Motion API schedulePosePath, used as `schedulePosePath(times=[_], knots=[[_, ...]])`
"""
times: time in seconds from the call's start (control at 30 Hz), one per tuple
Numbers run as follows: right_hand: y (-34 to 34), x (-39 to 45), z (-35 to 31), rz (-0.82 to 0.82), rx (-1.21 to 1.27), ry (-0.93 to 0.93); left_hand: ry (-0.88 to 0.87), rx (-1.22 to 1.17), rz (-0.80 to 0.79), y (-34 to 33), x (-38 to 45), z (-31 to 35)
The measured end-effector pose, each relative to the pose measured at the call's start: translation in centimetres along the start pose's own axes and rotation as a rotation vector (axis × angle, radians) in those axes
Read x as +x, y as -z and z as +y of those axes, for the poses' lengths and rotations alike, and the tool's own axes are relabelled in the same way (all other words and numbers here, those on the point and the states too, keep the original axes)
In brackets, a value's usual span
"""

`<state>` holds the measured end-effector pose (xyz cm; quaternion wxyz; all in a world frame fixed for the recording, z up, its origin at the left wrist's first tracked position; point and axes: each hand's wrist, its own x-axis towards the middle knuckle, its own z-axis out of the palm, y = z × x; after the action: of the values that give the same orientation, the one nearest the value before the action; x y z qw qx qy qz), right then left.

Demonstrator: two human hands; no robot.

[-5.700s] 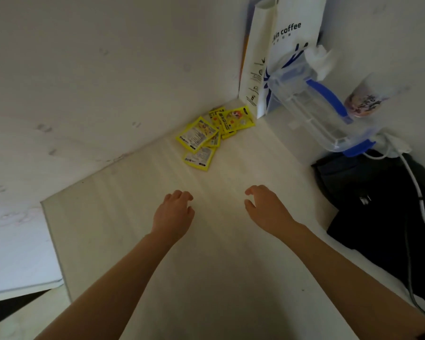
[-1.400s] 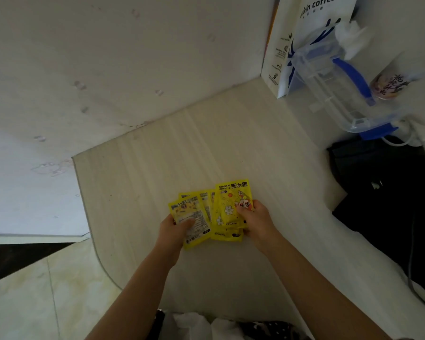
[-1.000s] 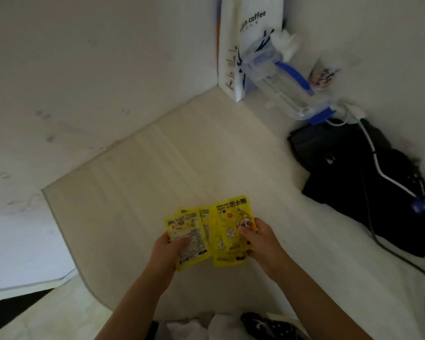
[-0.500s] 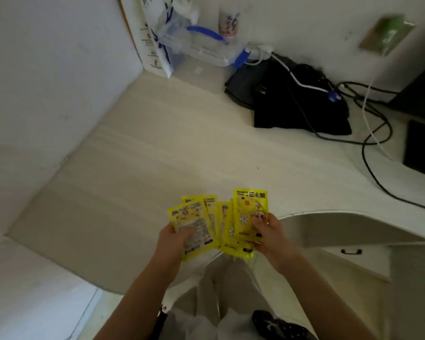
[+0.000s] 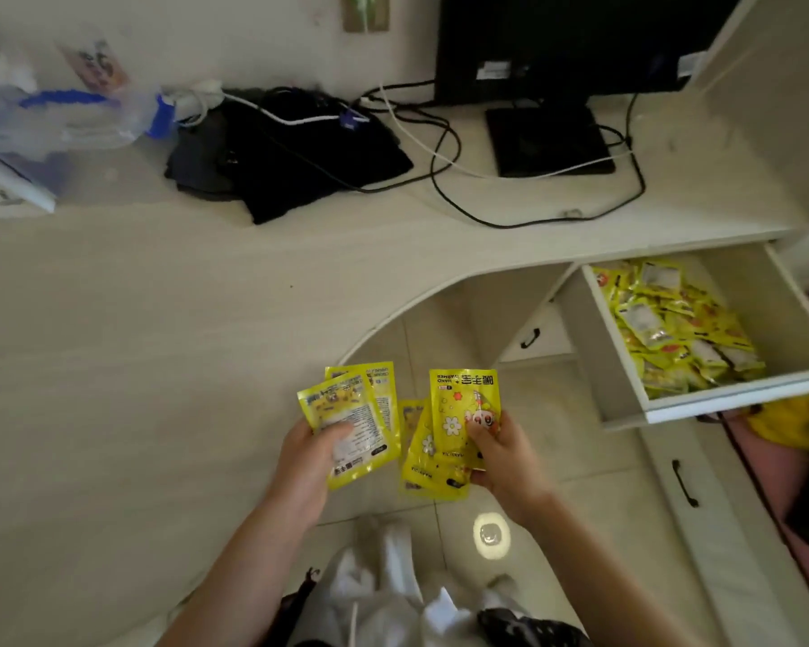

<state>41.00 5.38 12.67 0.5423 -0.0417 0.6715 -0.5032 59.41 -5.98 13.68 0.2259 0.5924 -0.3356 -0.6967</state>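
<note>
Head view looks down on both hands, held out by the curved cut-out of the table (image 5: 160,357). The left hand (image 5: 307,464) grips the left fan (image 5: 351,413) of yellow packets. Its thumb lies flat across the printed back of the front packet, and the other fingers are curled underneath where I cannot see them. A second packet peeks out behind the front one, above and to its right.

The right hand (image 5: 505,459) pinches the right fan (image 5: 458,408). The thumb presses on the cartoon face of the top packet, whose HAND WARMER print reads upside down to me, and the fingers wrap round its lower right edge. A few more packets spread out behind it, to the left and below.

The two fans sit side by side with a narrow gap between them. Both are off the table: the left one is level with its edge, and the right one is over the tiled floor (image 5: 556,506).

To my right an open drawer (image 5: 701,403) holds a heap of loose packets (image 5: 673,329) in the same yellow, well apart from the right hand. At the back of the table lie a black cloth bundle (image 5: 300,161), a monitor (image 5: 556,39) and tangled cables (image 5: 444,147).
</note>
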Motion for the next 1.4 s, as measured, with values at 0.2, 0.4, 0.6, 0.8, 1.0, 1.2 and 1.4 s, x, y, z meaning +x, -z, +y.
schedulePosePath(times=[0.2,0.4,0.6,0.8,1.0,1.2,1.4], knots=[[11.1,-3.2,2.5,0.178,0.059,0.026,0.039,0.097,-0.096,-9.8,-3.8,-4.8],[22.9,-6.5,5.2,0.314,0.097,-0.005,0.057,0.19,-0.172,-19.8,-7.9,-11.3],[31.6,-9.0,6.7,0.426,0.171,-0.03,0.12,0.252,-0.27,-27.8,-11.2,-15.2],[37.0,-8.8,6.5,0.511,0.247,-0.052,0.132,0.32,-0.308,-33.5,-11.1,-16.0],[40.8,-5.9,3.5,0.541,0.262,-0.056,0.173,0.339,-0.305,-38.4,-7.9,-15.0],[43.6,-0.6,-2.0,0.563,0.201,-0.053,0.201,0.323,-0.339,-43.6,-2.5,-13.2],[45.3,4.1,-6.4,0.55,0.214,-0.054,0.205,0.318,-0.354,-48.2,1.3,-11.1]])
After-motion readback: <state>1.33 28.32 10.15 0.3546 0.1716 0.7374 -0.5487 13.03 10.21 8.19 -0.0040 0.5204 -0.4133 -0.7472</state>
